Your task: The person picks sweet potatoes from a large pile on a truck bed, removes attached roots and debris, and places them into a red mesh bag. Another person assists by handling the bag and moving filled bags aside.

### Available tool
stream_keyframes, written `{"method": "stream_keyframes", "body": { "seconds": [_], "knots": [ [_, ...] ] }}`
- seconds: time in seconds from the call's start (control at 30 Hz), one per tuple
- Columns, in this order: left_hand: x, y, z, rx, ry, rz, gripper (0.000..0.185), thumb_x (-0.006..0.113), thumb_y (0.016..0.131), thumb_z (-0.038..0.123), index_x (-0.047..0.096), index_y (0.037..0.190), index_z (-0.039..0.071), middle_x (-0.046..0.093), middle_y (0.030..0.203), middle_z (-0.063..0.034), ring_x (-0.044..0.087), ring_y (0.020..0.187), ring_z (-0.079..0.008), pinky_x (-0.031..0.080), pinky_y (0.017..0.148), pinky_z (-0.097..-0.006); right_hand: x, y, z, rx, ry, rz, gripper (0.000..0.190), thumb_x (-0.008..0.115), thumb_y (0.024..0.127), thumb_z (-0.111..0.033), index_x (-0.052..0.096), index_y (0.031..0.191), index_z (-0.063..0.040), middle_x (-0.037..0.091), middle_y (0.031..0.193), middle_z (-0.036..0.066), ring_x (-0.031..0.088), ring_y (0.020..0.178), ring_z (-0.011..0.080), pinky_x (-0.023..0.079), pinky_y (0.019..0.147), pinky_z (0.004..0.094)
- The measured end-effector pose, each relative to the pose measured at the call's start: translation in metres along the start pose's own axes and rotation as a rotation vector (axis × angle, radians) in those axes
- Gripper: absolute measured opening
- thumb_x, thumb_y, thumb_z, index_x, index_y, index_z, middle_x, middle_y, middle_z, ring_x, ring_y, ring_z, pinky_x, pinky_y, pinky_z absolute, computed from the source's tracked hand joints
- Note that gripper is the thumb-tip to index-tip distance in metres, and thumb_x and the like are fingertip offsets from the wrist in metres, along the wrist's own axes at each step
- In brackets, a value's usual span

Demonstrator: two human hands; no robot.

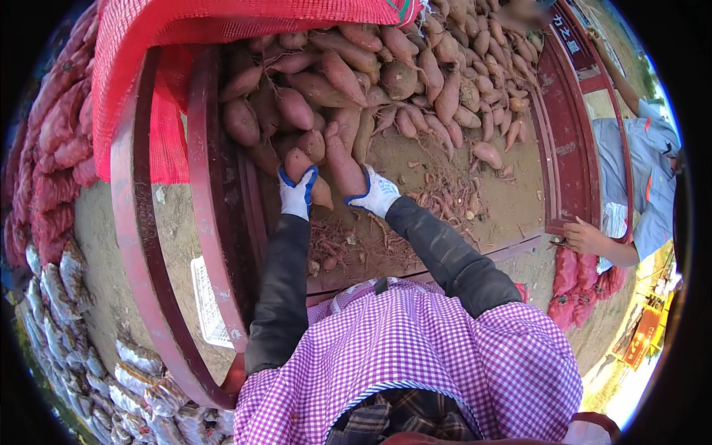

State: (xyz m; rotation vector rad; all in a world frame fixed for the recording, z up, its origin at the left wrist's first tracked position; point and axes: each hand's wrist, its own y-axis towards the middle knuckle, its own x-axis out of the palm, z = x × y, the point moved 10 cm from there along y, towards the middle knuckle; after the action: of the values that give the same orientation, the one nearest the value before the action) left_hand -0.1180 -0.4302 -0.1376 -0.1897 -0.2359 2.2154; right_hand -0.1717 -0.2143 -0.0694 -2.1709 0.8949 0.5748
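My left hand (298, 192), in a white glove with blue-coated fingers, grips a rounded sweet potato (297, 163) at the near left of a large heap of sweet potatoes (345, 72). Another sweet potato (322, 194) lies against that palm, partly hidden by the glove. My right hand (378, 191), gloved the same way, is closed around the near end of a long sweet potato (344, 164). Its far end reaches the edge of the heap. Beneath both hands is the dirt-covered truck bed (389, 161), strewn with thin roots (445, 200).
Dark red metal rails (211, 167) border the left side, draped with red mesh sacking (222, 19). A person (634, 161) stands outside the right side panel (575, 144), one hand on it. Filled sacks (61, 128) and a white plastic crate (208, 300) lie on the ground.
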Motion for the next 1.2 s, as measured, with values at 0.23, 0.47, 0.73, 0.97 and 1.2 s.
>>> {"method": "stream_keyframes", "body": {
  "seconds": [0.23,0.47,0.73,0.97,1.2],
  "knots": [
    [0.117,-0.047,-0.010,-0.092,0.013,-0.185,0.077,0.085,0.068,0.021,0.040,0.128,0.004,0.054,0.116,-0.0100,0.055,0.101,-0.0213,0.047,0.087,-0.0326,-0.007,-0.082,0.123,0.159,1.073,0.216,0.066,0.072,0.081,-0.023,0.040,0.134,-0.001,0.056,0.122,0.010,0.056,0.107,0.0190,0.046,0.091,0.0333],
    [0.210,-0.139,-0.044,-0.847,-0.663,-0.864,0.067,0.054,0.087,0.059,0.046,0.129,0.008,0.057,0.116,-0.0122,0.057,0.102,-0.0290,0.047,0.088,-0.0411,-0.014,-0.180,0.134,-0.044,2.201,-0.244,0.074,0.053,0.086,-0.061,0.047,0.132,-0.003,0.060,0.116,0.023,0.065,0.094,0.0341,0.053,0.081,0.0471],
    [0.285,-0.248,0.029,-0.996,-0.819,-1.016,0.077,0.040,0.089,0.066,0.044,0.134,0.004,0.054,0.129,-0.0160,0.053,0.115,-0.0320,0.041,0.102,-0.0448,-0.026,-0.234,0.159,-0.154,2.088,0.087,0.076,0.058,0.086,-0.054,0.037,0.141,-0.006,0.049,0.134,0.018,0.052,0.120,0.0324,0.043,0.100,0.0486],
    [0.306,-0.292,0.023,-0.880,-0.631,-1.050,0.073,0.036,0.092,0.064,0.045,0.135,0.005,0.054,0.129,-0.0135,0.054,0.116,-0.0283,0.042,0.100,-0.0389,-0.026,-0.277,0.155,-0.151,2.080,0.152,0.084,0.069,0.080,-0.049,0.033,0.143,-0.007,0.044,0.140,0.013,0.045,0.128,0.0267,0.033,0.110,0.0416],
    [0.340,-0.312,0.010,-0.582,-0.056,-0.935,0.060,0.037,0.098,0.051,0.052,0.126,0.001,0.060,0.118,-0.0112,0.057,0.104,-0.0229,0.045,0.091,-0.0353,-0.054,-0.325,0.156,-0.330,2.042,0.214,0.085,0.071,0.079,-0.043,0.031,0.143,-0.004,0.045,0.138,0.014,0.046,0.125,0.0273,0.037,0.106,0.0396]
  ]
}}
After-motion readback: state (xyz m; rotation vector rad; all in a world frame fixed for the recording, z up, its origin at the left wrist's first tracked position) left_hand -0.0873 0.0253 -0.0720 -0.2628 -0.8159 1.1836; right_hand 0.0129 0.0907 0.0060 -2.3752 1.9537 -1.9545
